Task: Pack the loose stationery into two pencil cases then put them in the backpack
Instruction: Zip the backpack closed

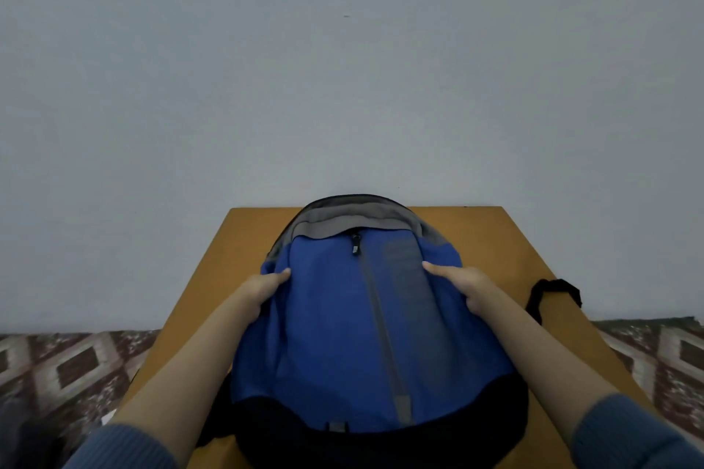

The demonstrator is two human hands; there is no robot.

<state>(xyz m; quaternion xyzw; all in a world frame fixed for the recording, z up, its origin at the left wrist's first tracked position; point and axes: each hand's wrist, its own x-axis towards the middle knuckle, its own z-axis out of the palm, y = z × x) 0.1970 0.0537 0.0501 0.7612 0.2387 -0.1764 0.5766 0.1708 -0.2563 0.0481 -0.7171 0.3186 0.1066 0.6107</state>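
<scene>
The backpack [365,316] lies front-up on the table [495,240]. My left grip [263,291] and right grip [466,287] each clasp one side, thumbs on top. I should hold both sides evenly and flat. No pencil cases are visible.

My backpack [335,324] is matt woven cloth, blue, with a grey cloth band on top and a dark base. The table [491,240] shows a smooth, matt mustard top. My sleeves [125,445] are ribbed knit. The wall [343,68] is plain and matt.
</scene>
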